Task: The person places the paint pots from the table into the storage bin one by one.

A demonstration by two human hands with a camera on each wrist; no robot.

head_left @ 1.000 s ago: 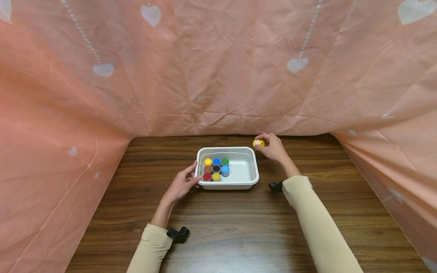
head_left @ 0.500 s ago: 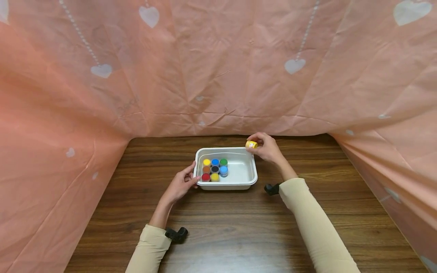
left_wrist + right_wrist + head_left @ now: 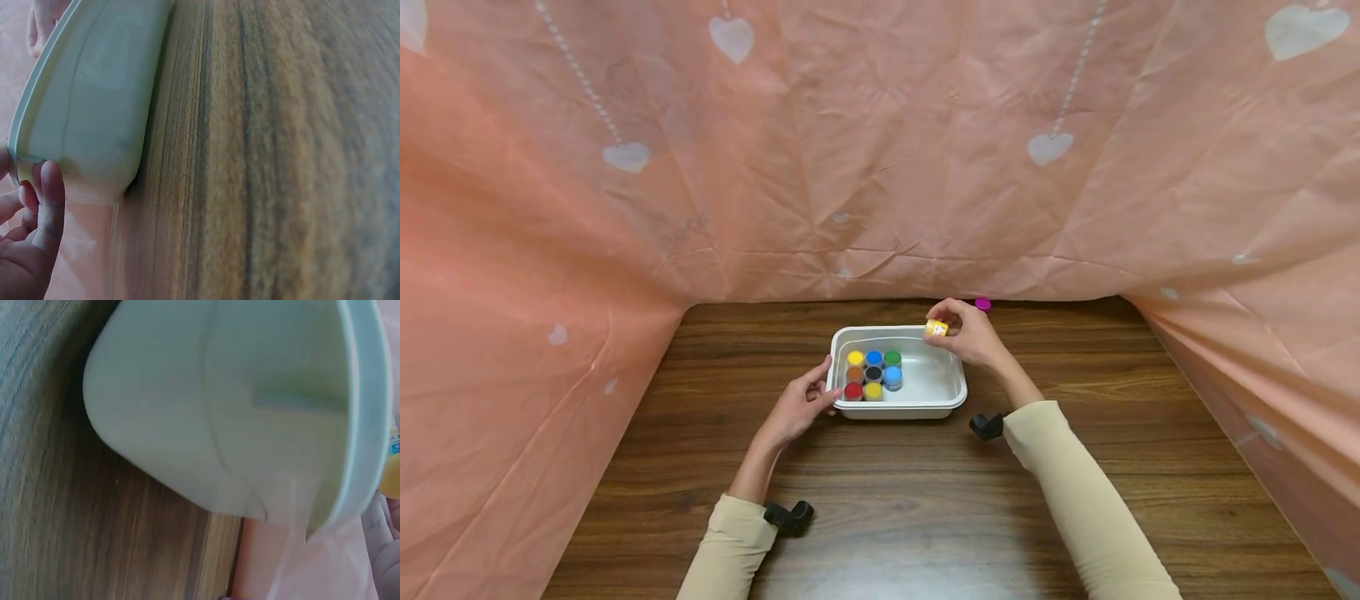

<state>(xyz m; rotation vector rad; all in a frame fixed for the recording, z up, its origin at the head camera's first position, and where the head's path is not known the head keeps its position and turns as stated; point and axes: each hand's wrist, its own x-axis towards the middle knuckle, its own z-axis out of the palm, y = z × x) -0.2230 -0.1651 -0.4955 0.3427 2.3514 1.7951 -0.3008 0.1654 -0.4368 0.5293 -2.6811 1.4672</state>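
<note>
A white plastic tub (image 3: 898,412) stands on the table, its side wall (image 3: 106,94) filling much of the left wrist view. My left hand (image 3: 801,402) grips the tub's left rim, thumb above and fingers curled below. My right hand (image 3: 973,336) pinches a small yellow paint pot (image 3: 936,328), tilted on its side above the far right part of the tub. At the right edge of the right wrist view, part of that yellow pot shows. Several small pots stand grouped in the left half of the tub, among them a red one (image 3: 853,390), a green one (image 3: 892,358) and a light blue one (image 3: 892,376).
A magenta pot (image 3: 982,305) stands at the back of the wooden table (image 3: 880,483), just beyond my right hand. A pink cloth (image 3: 880,167) with white hearts hangs behind the table and along both sides.
My right hand has carried the yellow pot leftward from beside the tub to over its far right corner, uncovering the magenta pot. My left hand keeps its grip on the rim.
</note>
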